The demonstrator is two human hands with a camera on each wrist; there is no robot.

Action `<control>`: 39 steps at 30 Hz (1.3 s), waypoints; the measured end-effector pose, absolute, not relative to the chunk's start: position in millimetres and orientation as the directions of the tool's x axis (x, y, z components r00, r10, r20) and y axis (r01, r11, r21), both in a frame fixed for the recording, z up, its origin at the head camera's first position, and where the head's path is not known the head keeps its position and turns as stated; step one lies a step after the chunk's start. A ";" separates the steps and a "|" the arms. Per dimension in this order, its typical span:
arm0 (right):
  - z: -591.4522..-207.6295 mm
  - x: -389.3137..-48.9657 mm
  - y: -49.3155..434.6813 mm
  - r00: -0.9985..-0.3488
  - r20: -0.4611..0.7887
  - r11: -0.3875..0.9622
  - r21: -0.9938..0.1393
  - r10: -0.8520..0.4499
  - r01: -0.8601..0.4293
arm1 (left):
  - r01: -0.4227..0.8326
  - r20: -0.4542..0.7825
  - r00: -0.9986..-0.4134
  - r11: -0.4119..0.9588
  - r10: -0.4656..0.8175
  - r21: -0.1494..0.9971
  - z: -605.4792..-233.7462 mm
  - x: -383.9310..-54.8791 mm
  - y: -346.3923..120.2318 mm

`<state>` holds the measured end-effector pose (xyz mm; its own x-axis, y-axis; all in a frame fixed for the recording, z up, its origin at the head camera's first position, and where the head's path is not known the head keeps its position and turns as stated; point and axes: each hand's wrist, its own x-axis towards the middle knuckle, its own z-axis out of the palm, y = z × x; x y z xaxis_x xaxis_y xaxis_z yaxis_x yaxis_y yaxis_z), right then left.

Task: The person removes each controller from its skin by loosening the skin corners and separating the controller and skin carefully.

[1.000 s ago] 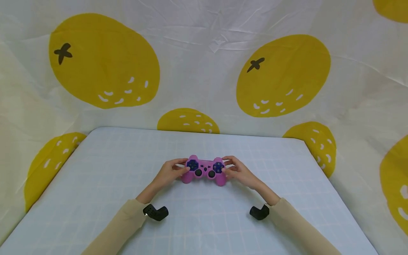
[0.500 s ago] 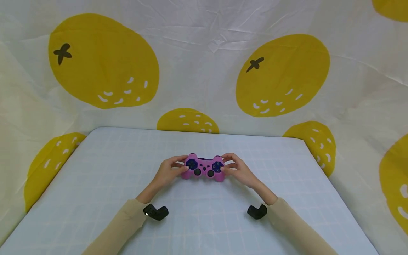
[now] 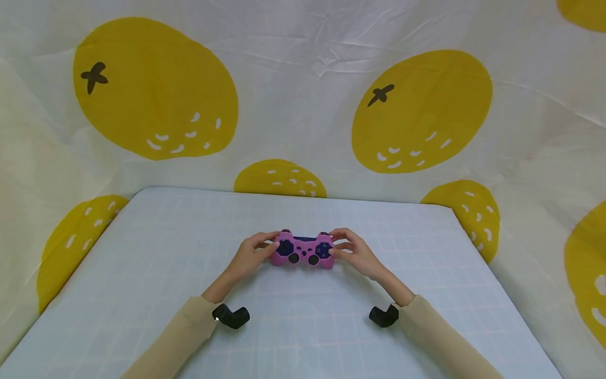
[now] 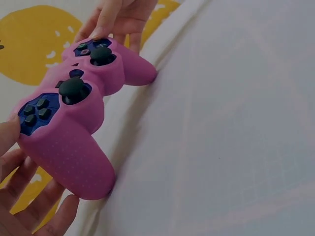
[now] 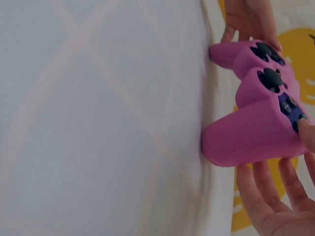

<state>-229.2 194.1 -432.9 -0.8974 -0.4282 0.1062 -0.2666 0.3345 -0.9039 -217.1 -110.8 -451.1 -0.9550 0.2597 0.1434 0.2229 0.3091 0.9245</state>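
Observation:
A pink game controller (image 3: 304, 251) with dark blue button panels and two black thumbsticks is held between both hands near the table's middle. My left hand (image 3: 251, 253) pinches its left end, thumb on the face by the direction buttons and fingers at the back edge. At the other end my right hand (image 3: 355, 254) grips it the same way, thumb beside the symbol buttons. The left wrist view shows the controller's (image 4: 74, 98) back edge tilted up, with its handle tips down at the cloth. Some lower fingers spread loosely behind the handles, as the right wrist view shows.
A pale blue checked cloth covers the table (image 3: 303, 326). Behind it hangs a white curtain (image 3: 293, 105) printed with large yellow fruit, close along the table's back edge. Black wrist cameras (image 3: 232, 317) sit at both beige sleeve cuffs.
The controller has tipped, so its top edge with the shoulder buttons shows more and its handles look shorter. Both hands have moved slightly with it and keep their hold.

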 end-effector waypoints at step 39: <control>-424.7 -229.7 200.9 -0.845 0.121 0.290 -0.906 -0.520 -0.308 | 0.208 0.102 -0.944 0.329 0.313 0.921 -448.7 -213.7 -110.0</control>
